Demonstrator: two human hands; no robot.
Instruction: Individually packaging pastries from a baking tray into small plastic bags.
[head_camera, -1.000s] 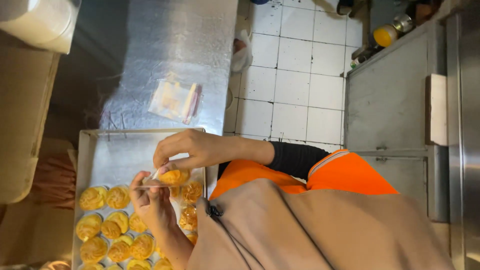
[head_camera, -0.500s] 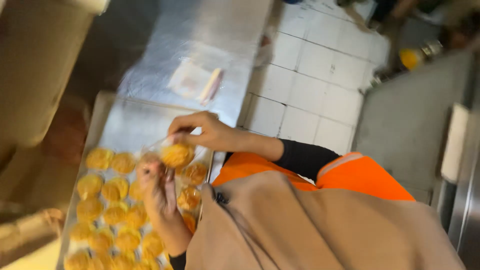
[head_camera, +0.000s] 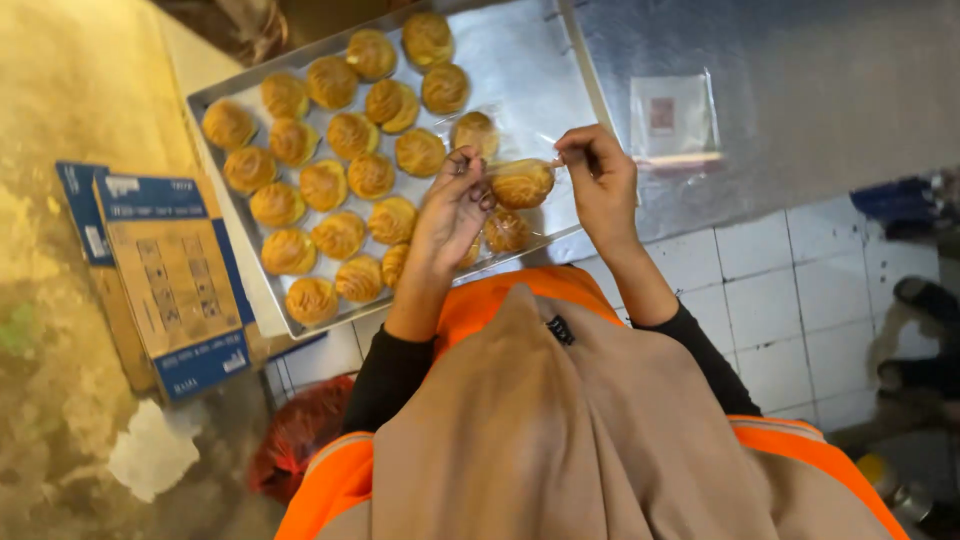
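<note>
Both hands pinch a clear plastic sleeve (head_camera: 520, 170) around one golden round ridged pastry (head_camera: 522, 185), above the silver metal tray's (head_camera: 560, 70) near edge: left hand (head_camera: 455, 205), right hand (head_camera: 600, 175). Best keep the sleeve mouth taut and the pastry level; no squeezing.

Bystanders off the tray

Blue-edged cardboard boxes (head_camera: 175, 285) lean left; a flat clear packet (head_camera: 672, 120) lies on the steel table (head_camera: 800, 90); white tiles (head_camera: 790, 310) below.

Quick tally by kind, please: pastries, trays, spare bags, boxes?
Loose pastries clearly showing: 22
Bagged pastry, pinched between left hand and right hand: 1
Metal tray: 1
Empty clear bag: 1
Blue boxes: 2
Total: 27
</note>
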